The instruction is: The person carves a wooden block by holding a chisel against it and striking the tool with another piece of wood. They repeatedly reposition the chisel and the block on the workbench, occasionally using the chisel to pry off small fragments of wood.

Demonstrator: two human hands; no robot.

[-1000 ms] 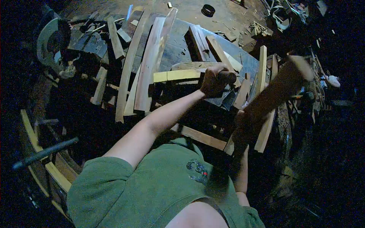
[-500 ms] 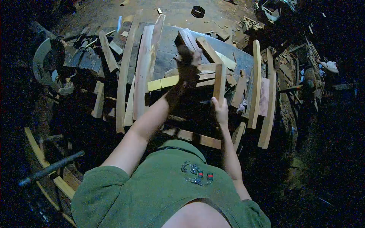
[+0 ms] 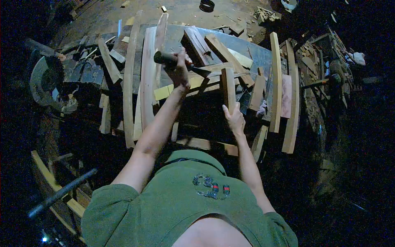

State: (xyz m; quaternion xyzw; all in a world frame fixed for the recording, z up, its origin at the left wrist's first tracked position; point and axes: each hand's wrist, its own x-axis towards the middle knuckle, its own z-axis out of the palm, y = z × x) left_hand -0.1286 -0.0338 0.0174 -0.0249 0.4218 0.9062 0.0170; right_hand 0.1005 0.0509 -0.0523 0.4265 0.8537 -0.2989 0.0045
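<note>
My left hand point(image 3: 179, 73) is wrapped round a tool with a dark cylindrical body point(image 3: 165, 58) and a pointed metal end point(image 3: 200, 72), held above the bench. The tool's tip points right, towards a short wooden piece point(image 3: 228, 87). My right hand point(image 3: 235, 120) grips that piece by its near end, and its far end stands over other boards. Under the tool lie a yellow block point(image 3: 163, 92) and pale strips of wood. A thick wooden block point(image 3: 198, 44) rests just beyond.
Long boards point(image 3: 131, 82) lie along the bench's left side, and more point(image 3: 275, 82) on its right. A round saw-like disc point(image 3: 41, 82) stands far left. A blue-grey bar point(image 3: 61, 193) is at lower left. A black ring point(image 3: 207, 5) sits on the floor beyond.
My left hand, earlier in shadow over the boards, has moved left and nearer, and the tool in it now shows clearly. My right hand and its wooden piece have shifted slightly left.
</note>
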